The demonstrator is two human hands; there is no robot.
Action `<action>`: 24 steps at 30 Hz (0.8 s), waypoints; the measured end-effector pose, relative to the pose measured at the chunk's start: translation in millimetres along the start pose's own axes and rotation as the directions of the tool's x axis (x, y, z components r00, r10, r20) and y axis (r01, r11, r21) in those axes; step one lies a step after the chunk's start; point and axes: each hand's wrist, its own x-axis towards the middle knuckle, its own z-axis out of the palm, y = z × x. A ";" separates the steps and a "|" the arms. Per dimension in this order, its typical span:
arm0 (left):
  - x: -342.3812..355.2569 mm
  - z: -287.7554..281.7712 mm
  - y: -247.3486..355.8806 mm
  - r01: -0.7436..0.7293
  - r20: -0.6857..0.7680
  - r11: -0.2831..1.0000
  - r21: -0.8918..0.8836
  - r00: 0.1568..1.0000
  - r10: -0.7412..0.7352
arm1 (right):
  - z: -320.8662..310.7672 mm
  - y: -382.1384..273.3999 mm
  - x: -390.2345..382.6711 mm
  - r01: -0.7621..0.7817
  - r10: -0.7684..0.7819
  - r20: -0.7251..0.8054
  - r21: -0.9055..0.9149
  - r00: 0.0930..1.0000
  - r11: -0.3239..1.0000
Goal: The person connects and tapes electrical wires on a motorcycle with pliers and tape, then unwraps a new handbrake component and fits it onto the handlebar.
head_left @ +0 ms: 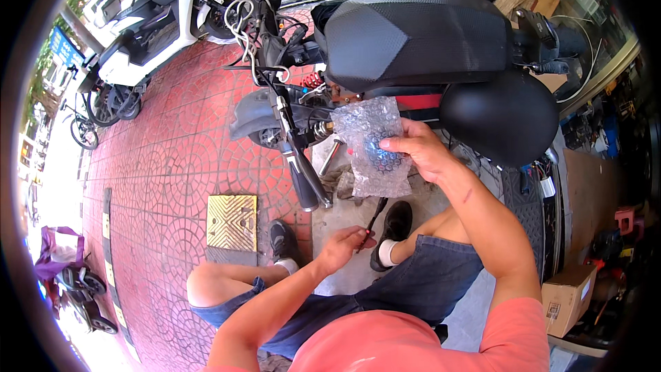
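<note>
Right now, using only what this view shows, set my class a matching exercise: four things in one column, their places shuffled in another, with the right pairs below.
Things
1. Bubble-wrapped packet
2. Thin dark rod
3. Yellow ridged block
4. Cardboard box

Places
A. On the red paving, left of the person's feet
B. In the person's left hand
C. At the lower right of the picture
D. In the person's right hand

Right pairs: 1-D, 2-B, 3-A, 4-C

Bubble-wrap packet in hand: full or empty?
Likely full: a bluish patch shows through the bubble-wrap packet near the right hand; contents unclear.
</note>
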 end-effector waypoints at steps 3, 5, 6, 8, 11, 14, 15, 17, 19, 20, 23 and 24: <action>-6.4 -4.3 -18.5 -0.060 0.003 0.972 0.228 0.998 0.061 | -0.8 -1.7 0.4 -0.009 0.009 -0.006 0.003 1.000 1.000; -8.9 -8.7 -24.9 -0.112 0.009 0.973 0.200 0.994 0.113 | -1.2 -1.3 1.0 -0.014 0.014 -0.006 -0.012 1.000 1.000; -9.7 -11.5 -26.5 -0.138 0.011 0.973 0.187 0.990 0.139 | -0.9 -1.3 1.6 -0.016 0.016 -0.005 -0.020 1.000 1.000; -14.2 -14.7 -23.8 -0.111 0.009 0.986 0.123 0.994 0.111 | -0.5 -1.6 2.4 -0.017 0.017 -0.005 -0.017 1.000 1.000; -20.8 -16.1 -12.9 -0.014 0.011 0.995 0.095 1.000 0.013 | 0.2 -4.2 2.5 -0.024 0.024 -0.008 -0.023 1.000 0.999; -25.9 -14.7 -5.5 0.032 0.017 0.998 0.060 0.999 -0.034 | -1.1 -5.3 4.6 -0.021 0.022 0.032 -0.029 0.999 0.999; -28.1 -13.4 -2.9 0.038 0.023 0.998 0.042 0.999 -0.039 | -2.5 -4.8 4.9 -0.020 0.021 0.049 -0.029 0.999 0.999; -32.0 -12.7 5.4 0.038 0.016 0.997 0.062 0.999 -0.039 | -2.3 -4.5 6.3 -0.018 0.021 0.047 -0.056 0.999 0.998; -34.7 -11.1 8.8 0.029 0.008 0.996 0.082 1.000 -0.030 | -1.1 -4.4 5.3 -0.026 0.031 0.055 -0.076 0.998 0.997; -35.1 -10.9 9.0 0.041 0.007 0.996 0.076 0.999 -0.042 | -0.3 -2.4 5.2 -0.014 0.019 0.051 -0.102 0.999 0.995; -35.6 -8.0 9.5 0.067 0.007 0.995 0.072 0.998 -0.067 | 1.0 3.6 4.4 0.004 0.004 0.037 -0.209 0.999 0.978; -35.4 -5.8 10.1 0.067 0.009 0.995 0.078 0.998 -0.068 | 0.9 4.8 3.8 -0.004 0.012 0.032 -0.265 0.999 0.964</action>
